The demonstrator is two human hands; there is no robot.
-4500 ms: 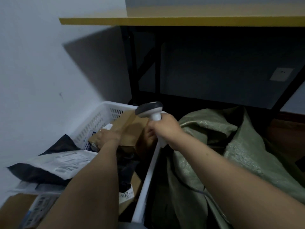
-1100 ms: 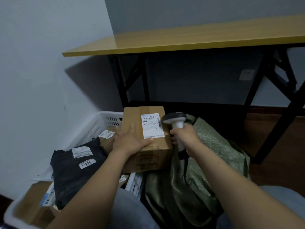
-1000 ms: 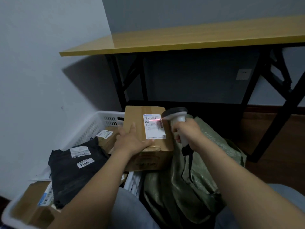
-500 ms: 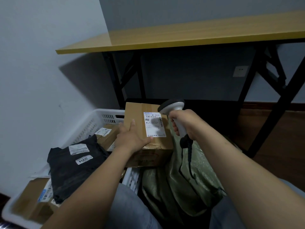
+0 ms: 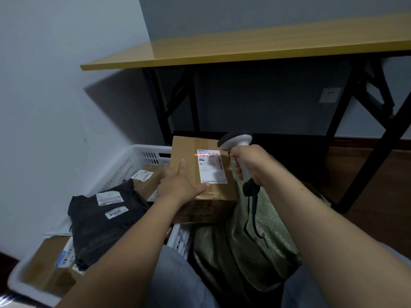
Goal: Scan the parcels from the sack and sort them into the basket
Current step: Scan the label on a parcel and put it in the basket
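The cardboard box (image 5: 189, 150) lies between both hands over the right rim of the white lattice basket (image 5: 142, 151), long axis near to far. The left hand (image 5: 180, 185), nearer the basket, grips its left edge; the right hand (image 5: 251, 163) clenches the smooth scanner (image 5: 235, 140), its red line crossing the paper label (image 5: 211, 166). The woven green sack (image 5: 255, 252) slumps on the right

Red scan line (image 5: 201, 154) seemingly back on label (image 5: 211, 168).
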